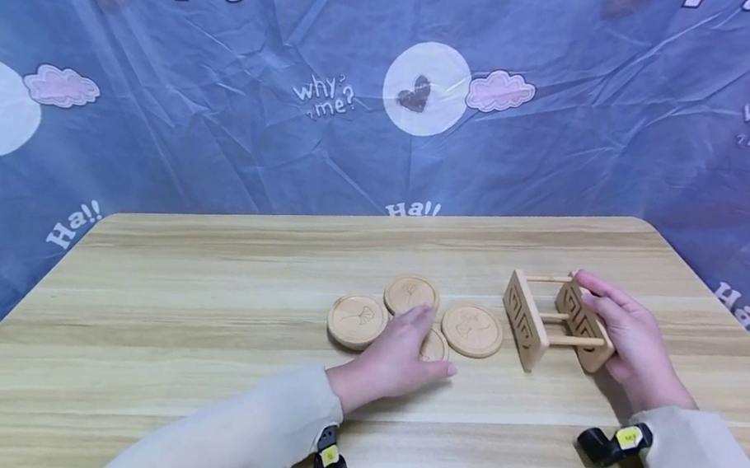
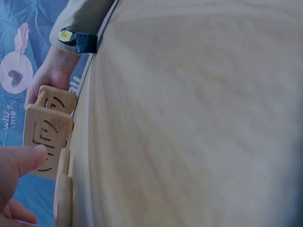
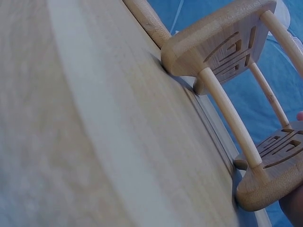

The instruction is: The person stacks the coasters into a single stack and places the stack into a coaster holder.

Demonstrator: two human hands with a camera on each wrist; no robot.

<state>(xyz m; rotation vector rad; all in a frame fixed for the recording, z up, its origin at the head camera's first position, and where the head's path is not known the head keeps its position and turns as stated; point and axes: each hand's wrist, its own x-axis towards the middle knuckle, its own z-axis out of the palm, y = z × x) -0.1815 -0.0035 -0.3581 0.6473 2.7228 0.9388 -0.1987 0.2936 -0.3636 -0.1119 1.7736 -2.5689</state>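
Several round wooden coasters lie close together on the table. The left coaster (image 1: 357,321) and the back coaster (image 1: 411,292) carry engraved leaf-like designs, and the right coaster (image 1: 472,331) is engraved too. My left hand (image 1: 398,359) is over the group, fingers loosely extended, partly hiding the front coaster (image 1: 434,348). To the right stands a wooden coaster holder (image 1: 524,319), two cut-out end panels joined by dowels, with no coaster between them. My right hand (image 1: 634,342) holds its right end panel from outside. In the right wrist view, the holder's dowels (image 3: 232,118) show clearly.
The wood-grain table (image 1: 179,317) has rounded back corners. A blue printed cloth (image 1: 252,120) hangs behind it and beside its edges. Both wrists carry black bands with yellow labels, including the left band (image 1: 330,460).
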